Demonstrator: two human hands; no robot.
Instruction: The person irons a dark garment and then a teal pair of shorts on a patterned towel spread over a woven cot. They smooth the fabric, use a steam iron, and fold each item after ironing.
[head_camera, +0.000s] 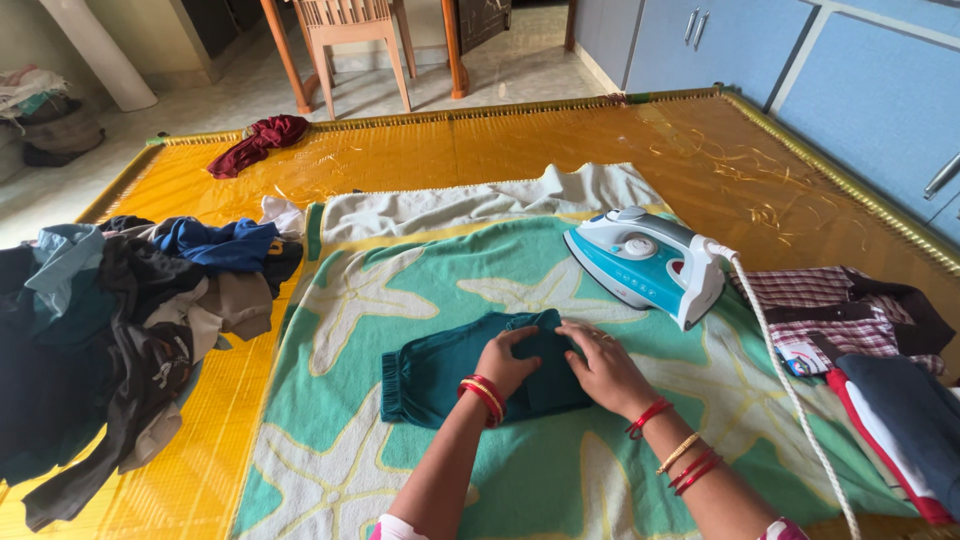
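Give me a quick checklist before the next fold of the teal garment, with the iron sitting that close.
1. Left hand and right hand both flat on the teal garment: ok.
2. Iron apart from both hands: ok.
3. Iron stood upright: not ok, it lies tilted on the towel.
4. Iron hot or switched on: cannot tell.
5. Cord off the garment: ok, it runs along the right side.

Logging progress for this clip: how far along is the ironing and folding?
Done: folded clothes are stacked right of the iron. In hand: the left hand and right hand press on a teal garment, partly folded on the towel. Left: a heap of crumpled clothes and a maroon cloth.
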